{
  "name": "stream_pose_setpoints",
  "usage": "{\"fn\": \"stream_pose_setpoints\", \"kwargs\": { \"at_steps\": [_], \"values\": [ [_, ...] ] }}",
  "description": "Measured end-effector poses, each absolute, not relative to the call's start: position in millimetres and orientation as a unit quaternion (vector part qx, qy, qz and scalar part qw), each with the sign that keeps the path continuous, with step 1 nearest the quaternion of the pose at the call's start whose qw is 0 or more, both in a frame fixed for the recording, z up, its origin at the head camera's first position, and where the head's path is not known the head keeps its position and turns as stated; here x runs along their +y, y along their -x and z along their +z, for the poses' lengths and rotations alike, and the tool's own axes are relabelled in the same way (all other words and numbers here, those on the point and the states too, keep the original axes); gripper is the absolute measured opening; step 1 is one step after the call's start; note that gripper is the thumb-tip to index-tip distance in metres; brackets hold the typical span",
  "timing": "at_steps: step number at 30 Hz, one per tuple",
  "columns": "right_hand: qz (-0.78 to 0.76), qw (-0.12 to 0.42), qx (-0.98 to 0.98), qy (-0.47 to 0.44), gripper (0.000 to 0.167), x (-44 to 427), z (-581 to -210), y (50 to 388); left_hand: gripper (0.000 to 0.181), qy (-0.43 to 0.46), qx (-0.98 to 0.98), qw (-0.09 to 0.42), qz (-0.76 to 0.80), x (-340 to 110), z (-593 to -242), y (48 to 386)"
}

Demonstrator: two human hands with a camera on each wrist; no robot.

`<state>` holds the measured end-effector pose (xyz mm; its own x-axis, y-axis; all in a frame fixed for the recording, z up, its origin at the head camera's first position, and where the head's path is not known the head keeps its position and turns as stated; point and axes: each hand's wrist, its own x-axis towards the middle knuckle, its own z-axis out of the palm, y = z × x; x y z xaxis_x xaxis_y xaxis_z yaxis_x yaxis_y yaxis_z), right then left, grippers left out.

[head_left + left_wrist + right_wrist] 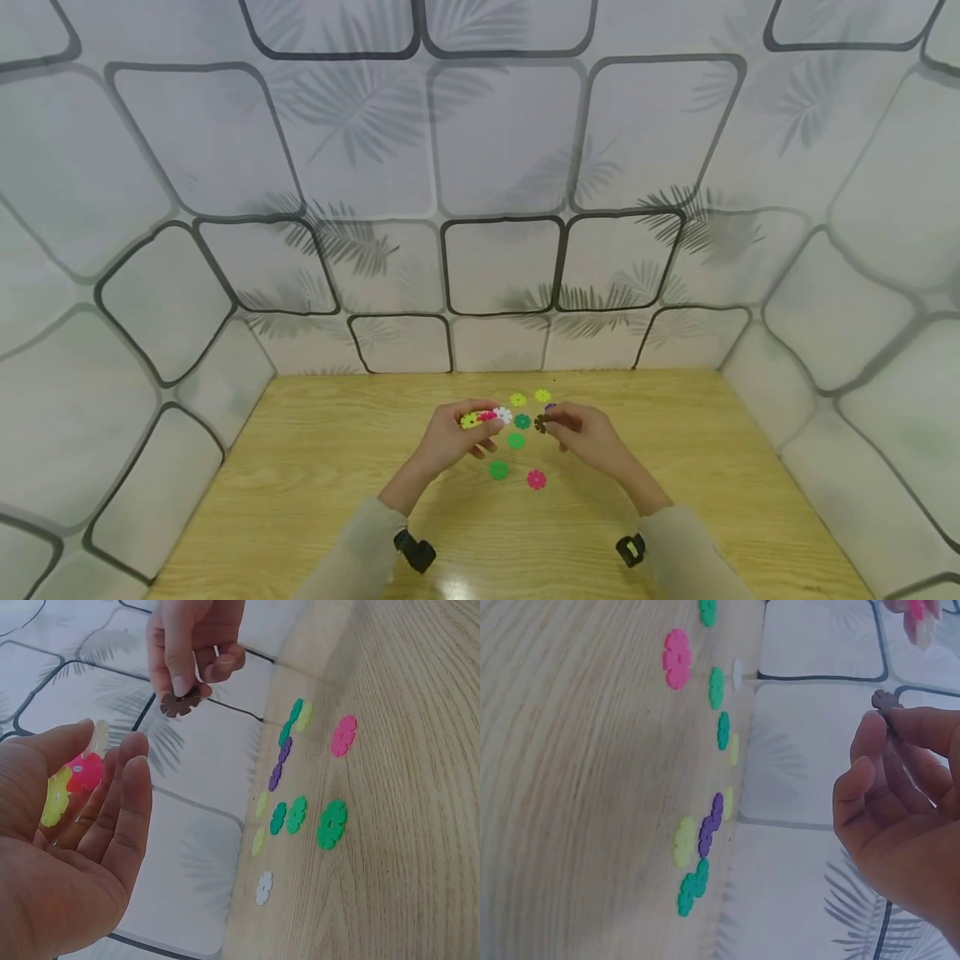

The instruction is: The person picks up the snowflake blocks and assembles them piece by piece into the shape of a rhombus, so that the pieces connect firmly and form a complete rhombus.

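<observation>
My left hand (455, 435) holds a short chain of joined flower-shaped plastic discs: a yellow disc (56, 797), a pink disc (85, 772) and a white disc (503, 415) at the end nearest the other hand. Between thumb and fingers, my right hand (592, 435) pinches a brown disc (180, 704) by its edge. A gap separates the brown disc from the white one. Both hands are raised above the table. In the right wrist view the brown disc (885, 701) shows nearly edge-on at the fingertips; only a bit of the left hand (915, 619) appears there.
Loose discs lie on the wooden table (315, 500): a pink disc (536, 479), a green disc (498, 470), a yellow disc (518, 400), a white disc (264, 888) and several more. Purple discs (711, 825) lie beside teal ones (694, 887). A patterned wall (495, 267) encloses the table.
</observation>
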<state>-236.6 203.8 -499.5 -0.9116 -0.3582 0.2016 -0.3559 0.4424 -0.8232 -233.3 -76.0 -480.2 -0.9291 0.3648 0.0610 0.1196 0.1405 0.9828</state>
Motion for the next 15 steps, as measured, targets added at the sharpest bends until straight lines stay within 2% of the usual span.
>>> {"fn": "stream_pose_setpoints", "kwargs": {
  "at_steps": [15],
  "values": [
    [-0.500, -0.010, 0.837, 0.220, 0.015, 188.7, -486.7, 239.1, 0.040, -0.153, 0.748, 0.102, 0.638, -73.6, -479.0, 232.3]
  ]
}}
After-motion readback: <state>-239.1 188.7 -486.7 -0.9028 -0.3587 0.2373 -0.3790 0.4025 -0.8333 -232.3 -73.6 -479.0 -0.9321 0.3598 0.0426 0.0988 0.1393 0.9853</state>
